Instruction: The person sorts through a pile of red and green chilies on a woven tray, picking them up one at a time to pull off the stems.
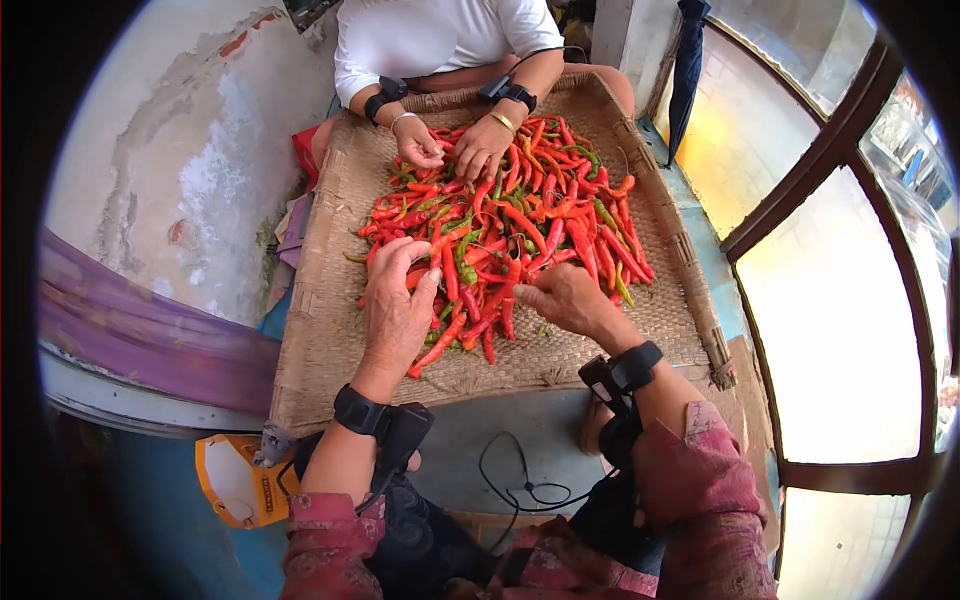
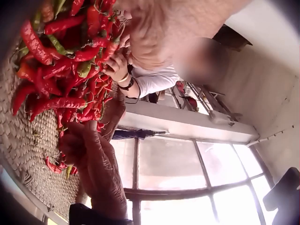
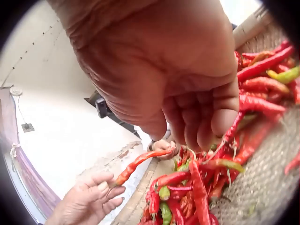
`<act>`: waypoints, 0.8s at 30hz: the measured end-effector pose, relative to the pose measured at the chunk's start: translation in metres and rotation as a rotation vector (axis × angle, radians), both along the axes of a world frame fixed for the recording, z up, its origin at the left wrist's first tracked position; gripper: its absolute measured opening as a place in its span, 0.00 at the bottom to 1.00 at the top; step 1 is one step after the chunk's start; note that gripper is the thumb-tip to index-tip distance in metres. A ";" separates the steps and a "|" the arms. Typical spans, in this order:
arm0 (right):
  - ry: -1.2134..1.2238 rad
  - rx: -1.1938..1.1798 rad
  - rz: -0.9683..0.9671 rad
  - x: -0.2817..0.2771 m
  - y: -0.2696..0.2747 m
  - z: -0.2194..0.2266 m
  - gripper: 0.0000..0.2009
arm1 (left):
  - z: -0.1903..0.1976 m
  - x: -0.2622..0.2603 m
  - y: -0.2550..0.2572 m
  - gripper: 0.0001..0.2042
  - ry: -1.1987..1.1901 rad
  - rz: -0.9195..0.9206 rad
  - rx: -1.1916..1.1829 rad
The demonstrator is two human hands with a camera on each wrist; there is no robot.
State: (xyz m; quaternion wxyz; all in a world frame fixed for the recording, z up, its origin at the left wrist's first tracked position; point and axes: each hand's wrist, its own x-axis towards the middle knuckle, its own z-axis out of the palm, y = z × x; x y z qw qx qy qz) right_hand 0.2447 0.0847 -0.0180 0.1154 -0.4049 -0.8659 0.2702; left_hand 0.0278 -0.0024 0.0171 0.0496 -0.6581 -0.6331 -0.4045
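Observation:
Between the thumb and fingers of my left hand is a long red chili pepper, an orange-green tinge at its near end. The pepper sticks up from the fingertips, above the pile. My right hand hovers at the near right side of the pile, fingers loosely curved, thumb apart from them. Nothing shows in its grasp in the right wrist view. Below both hands lies a heap of red chili peppers, a few green or orange. It spreads over a shallow woven tray.
Across the tray sits another person in a white top, left hand resting on the peppers, right hand beside it. A folded umbrella hangs by the windows at right. A yellow bag and a black cable lie below.

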 end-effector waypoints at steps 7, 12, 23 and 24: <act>-0.045 -0.034 -0.379 -0.046 -0.014 -0.030 0.17 | -0.008 0.016 0.000 0.08 -0.240 -0.183 -0.148; -0.022 0.099 -0.212 -0.038 -0.036 0.004 0.12 | 0.000 0.025 -0.006 0.13 0.226 -0.232 0.000; 0.329 -0.152 0.023 0.019 -0.007 0.035 0.13 | -0.003 0.025 -0.016 0.15 0.331 -0.270 -0.236; 0.356 0.131 -0.075 0.020 0.005 0.020 0.13 | -0.001 0.023 -0.014 0.14 0.277 -0.185 -0.273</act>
